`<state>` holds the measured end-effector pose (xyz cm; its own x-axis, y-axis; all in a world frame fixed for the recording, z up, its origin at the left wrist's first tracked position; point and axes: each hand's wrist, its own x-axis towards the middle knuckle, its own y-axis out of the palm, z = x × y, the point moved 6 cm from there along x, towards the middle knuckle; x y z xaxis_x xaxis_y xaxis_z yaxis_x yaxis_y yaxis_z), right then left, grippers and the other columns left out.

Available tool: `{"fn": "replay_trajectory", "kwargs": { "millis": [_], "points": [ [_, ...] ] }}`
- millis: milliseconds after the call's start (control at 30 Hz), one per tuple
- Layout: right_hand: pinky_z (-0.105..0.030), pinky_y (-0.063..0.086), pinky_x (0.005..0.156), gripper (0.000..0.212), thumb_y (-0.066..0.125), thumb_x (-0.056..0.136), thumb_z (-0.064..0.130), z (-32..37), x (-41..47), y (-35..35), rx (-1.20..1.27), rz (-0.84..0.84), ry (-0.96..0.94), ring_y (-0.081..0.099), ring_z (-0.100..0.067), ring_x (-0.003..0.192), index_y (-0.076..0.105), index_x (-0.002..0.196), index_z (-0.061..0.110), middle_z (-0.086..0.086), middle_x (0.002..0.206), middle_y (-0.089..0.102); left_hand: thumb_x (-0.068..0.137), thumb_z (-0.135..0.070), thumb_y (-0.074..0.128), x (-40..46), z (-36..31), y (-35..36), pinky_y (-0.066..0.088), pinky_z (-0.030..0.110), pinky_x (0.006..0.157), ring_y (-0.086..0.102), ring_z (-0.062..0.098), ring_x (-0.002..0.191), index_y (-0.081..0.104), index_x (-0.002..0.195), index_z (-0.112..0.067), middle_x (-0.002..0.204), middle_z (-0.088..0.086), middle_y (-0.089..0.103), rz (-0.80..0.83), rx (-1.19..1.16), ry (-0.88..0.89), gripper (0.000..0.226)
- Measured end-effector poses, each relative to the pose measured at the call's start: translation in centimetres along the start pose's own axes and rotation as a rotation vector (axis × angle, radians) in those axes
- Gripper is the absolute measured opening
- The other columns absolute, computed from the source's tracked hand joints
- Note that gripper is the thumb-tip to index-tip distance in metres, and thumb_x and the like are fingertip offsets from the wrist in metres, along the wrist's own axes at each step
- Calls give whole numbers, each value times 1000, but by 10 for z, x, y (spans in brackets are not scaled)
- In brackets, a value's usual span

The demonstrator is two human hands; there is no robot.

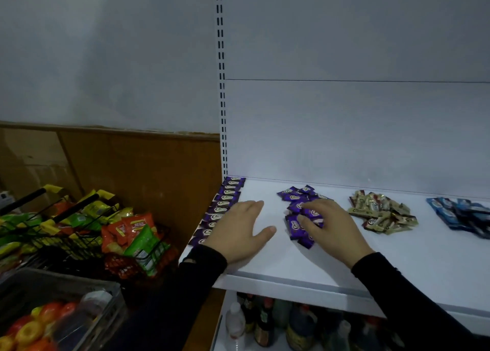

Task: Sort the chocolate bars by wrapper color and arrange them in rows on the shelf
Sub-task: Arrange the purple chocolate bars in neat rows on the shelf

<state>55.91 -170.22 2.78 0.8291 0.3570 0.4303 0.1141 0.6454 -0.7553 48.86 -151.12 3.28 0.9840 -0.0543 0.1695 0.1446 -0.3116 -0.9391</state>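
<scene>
Right hand [332,227]: fingers curled down onto the loose purple pile [298,212] at mid-shelf, pinching at a bar; grip partly hidden. Left hand [238,231]: fingers straight and together, flat on the white shelf [344,265], touching the purple row [221,208] along the left edge. Gold pile [381,212] and blue pile [461,215]: farther right, unsorted. Step judged: extending the purple row. Next move called for: one bar lifted clear and laid square at the row's near end.

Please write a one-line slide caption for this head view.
Left hand rests flat beside a purple row while right hand picks from the loose purple pile on the shelf.
</scene>
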Motion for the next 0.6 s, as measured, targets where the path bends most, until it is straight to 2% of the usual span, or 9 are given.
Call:
{"fn": "replay_trajectory", "kwargs": {
  "millis": [133,233,333,433,600],
  "points": [
    [-24,36,88,33,66,91,29,-50,-11,-16,-108,26,87,56,-23,113,67,120,14,-6,115,63,90,-70,50,36,-37,27,35,37,108,38,26,137,31,153,-15,151,8,42,96,2,-69,86],
    [-27,37,91,32,61,94,26,-69,-16,-18,-161,71,106,54,-24,115,66,122,12,-8,116,64,76,-80,58,57,-51,50,40,37,102,43,27,130,34,149,-16,142,9,46,152,-36,-171,100],
    [-33,44,87,25,52,93,28,-69,-18,-16,-130,118,70,57,-22,103,70,103,14,-4,104,66,70,-76,68,73,-63,64,42,36,99,44,27,126,42,140,-17,132,9,49,181,-92,-181,96],
    [-35,48,80,24,42,85,33,-70,-16,-14,-52,149,24,57,-10,90,64,86,24,8,89,64,71,-73,72,83,-72,70,42,37,101,44,27,126,44,138,-19,130,9,49,189,-102,-137,91],
    [-26,45,81,16,56,88,21,-71,-15,-17,26,157,-10,56,-8,89,71,91,24,9,91,65,76,-63,74,80,-74,73,46,35,98,51,21,119,47,136,-25,126,4,54,124,-172,-75,76]
  ]
}}
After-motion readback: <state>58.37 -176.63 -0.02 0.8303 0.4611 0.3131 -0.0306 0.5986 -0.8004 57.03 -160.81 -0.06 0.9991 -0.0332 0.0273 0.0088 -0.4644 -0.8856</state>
